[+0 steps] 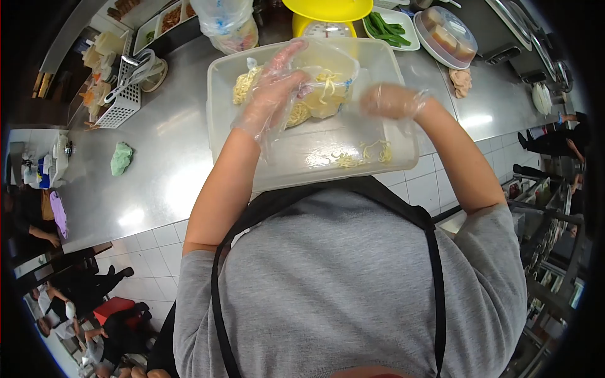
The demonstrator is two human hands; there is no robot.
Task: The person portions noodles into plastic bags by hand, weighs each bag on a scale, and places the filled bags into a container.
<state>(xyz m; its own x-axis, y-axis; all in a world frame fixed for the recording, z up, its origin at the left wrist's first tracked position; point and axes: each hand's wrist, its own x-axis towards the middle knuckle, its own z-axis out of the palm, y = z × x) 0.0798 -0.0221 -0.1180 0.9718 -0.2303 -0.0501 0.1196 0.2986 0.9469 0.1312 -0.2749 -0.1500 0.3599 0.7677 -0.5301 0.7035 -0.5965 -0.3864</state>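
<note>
A clear plastic bag [332,104] with pale noodles in it is held over a translucent plastic tub [315,173]. My left hand [272,94], in a thin clear glove, grips the bag's upper left side. My right hand [392,102], gloved too, hovers over the tub's right side, apart from the bag. Motion smears its fingers, so whether it holds anything is unclear. Bundles of noodles [243,88] lie at the tub's left, partly behind my left hand. Loose noodle strands [376,152] are scattered on the tub's floor near me.
Behind the tub stand a yellow kitchen scale [324,28], a bagged stack [228,25], a dish of green vegetables [389,29] and a lidded container [446,38]. A white basket [120,104] and green cloth [121,158] lie left, a beige cloth [461,82] right. Other people are around.
</note>
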